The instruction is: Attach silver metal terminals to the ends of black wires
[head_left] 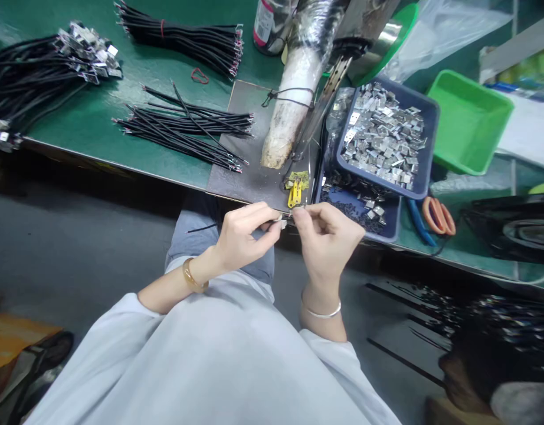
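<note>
In the head view my left hand [245, 233] is closed around a short black cable [201, 228], whose free end sticks out to the left over my lap. A small silvery metal piece [283, 223] shows at its fingertips. Just right of it, my right hand [327, 236] has thumb and forefinger pinched close to that piece; what lies between them is too small to make out. Both hands are at the bench's front edge, just below a yellow tool [295, 193] on a dark board [241, 183].
Loose black cables [183, 127] and a tied cable bundle [183, 38] lie left on the green bench. Cables with metal ends [88, 53] are far left. Right stand a blue bin [432, 136] of metal parts, a green bin [471, 124] and orange-handled scissors [438, 215]. A wrapped post [294, 100] rises behind.
</note>
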Motion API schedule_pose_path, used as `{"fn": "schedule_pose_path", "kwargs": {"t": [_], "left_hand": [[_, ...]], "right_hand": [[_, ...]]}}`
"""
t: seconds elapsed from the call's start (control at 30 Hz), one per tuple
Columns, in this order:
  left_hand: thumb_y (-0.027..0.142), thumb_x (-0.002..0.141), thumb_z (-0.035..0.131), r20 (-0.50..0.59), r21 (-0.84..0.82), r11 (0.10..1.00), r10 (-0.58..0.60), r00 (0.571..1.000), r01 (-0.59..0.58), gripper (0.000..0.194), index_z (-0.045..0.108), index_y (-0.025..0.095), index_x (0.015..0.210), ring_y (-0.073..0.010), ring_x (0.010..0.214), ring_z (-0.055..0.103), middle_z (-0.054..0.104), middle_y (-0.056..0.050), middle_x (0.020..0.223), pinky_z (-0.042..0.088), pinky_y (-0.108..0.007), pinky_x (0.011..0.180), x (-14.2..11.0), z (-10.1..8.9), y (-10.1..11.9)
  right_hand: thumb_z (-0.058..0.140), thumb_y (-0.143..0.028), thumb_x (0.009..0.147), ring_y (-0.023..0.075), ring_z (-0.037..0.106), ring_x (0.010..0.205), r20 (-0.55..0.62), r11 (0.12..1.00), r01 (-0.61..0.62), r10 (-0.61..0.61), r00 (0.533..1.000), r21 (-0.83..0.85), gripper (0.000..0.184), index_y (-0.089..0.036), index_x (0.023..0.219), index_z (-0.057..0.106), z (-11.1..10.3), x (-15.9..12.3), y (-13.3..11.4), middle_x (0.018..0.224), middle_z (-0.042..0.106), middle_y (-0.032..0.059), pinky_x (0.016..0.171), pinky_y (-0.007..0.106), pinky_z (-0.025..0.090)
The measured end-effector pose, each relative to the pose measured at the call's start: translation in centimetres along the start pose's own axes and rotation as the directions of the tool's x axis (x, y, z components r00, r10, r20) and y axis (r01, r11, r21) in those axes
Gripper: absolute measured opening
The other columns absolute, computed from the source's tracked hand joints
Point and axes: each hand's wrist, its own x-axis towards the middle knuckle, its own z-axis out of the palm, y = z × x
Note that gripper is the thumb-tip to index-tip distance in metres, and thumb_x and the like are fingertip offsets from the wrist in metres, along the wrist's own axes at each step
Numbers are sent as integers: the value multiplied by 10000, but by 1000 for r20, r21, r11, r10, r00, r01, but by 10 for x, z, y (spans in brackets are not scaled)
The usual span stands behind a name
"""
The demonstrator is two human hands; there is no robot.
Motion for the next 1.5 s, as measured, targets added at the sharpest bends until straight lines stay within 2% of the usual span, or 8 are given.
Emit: {"fn": "schedule_pose_path", "kwargs": {"t": [0.1, 0.2, 0.27, 0.37, 0.53, 0.73, 0.97, 1.5], "left_hand": [[109, 885, 585, 3, 6, 996, 88, 996, -88, 138, 639, 159, 768, -85, 576, 495, 599, 8, 644, 441, -208, 610, 1, -3, -3], [168, 904, 586, 121, -196, 971, -117, 986, 140, 135, 673, 135, 805, -72, 530, 490, 632, 2, 655, 434, -199, 550, 1, -7, -5], [212, 901, 602, 231, -352, 870, -278, 932, 347, 154, 703, 121, 828, -66, 498, 493, 632, 11, 627, 427, -190, 508, 2, -9, -6], [270, 852, 688, 235, -438, 764, -411, 881, 473, 165, 759, 124, 822, -95, 577, 601, 718, -21, 703, 501, -205, 580, 2, -9, -8], [238, 826, 705, 51, -333, 865, -382, 923, 376, 146, 790, 125, 788, -95, 590, 601, 739, -47, 723, 468, -191, 549, 6, -7, -12], [186, 843, 647, 25, -203, 937, -285, 958, 284, 158, 775, 119, 780, -69, 526, 508, 647, -11, 616, 394, -187, 521, 14, -7, -15], [175, 811, 621, -23, -215, 896, -402, 915, 388, 134, 730, 133, 745, -72, 625, 608, 710, 3, 705, 415, -134, 524, 24, 1, -13], [156, 804, 615, -148, -15, 959, -281, 948, 281, 119, 707, 140, 730, -73, 636, 618, 712, 5, 697, 426, -118, 512, 34, 5, -8]], "right_hand": [[651, -418, 924, 94, 495, 512, 87, 982, -80, 66, 994, 169, 338, -195, 670, 648, -5, 3, 5, 569, 575, -32, 510, 234, 387], [649, -362, 934, 118, 603, 598, 84, 977, 19, -38, 996, 211, 225, -213, 779, 714, -8, 2, 8, 690, 679, -7, 554, 239, 457], [678, -323, 922, 120, 616, 609, 27, 982, 161, -164, 986, 103, 134, -234, 846, 742, -8, 0, 10, 731, 700, -1, 554, 244, 463], [665, -350, 934, 100, 533, 493, -63, 971, 238, -236, 970, 17, 125, -252, 964, 737, -7, -4, 10, 641, 626, -29, 471, 243, 402], [578, -284, 991, 97, 597, 460, -252, 966, 169, -116, 961, 198, 156, -251, 1139, 612, -6, -5, 6, 722, 681, -38, 422, 215, 421], [709, -120, 885, 163, 768, 854, -89, 950, 311, -309, 947, 18, 114, -225, 922, 680, 1, -3, 5, 945, 776, 6, 701, 245, 628], [680, -130, 876, 144, 758, 817, -49, 955, 116, -107, 993, 271, 117, -205, 815, 614, 18, 5, 7, 962, 755, 21, 690, 235, 642], [686, -148, 873, 136, 709, 814, -78, 968, 174, -162, 984, 183, 109, -211, 800, 636, 20, 19, 3, 894, 727, 2, 627, 231, 588]]}}
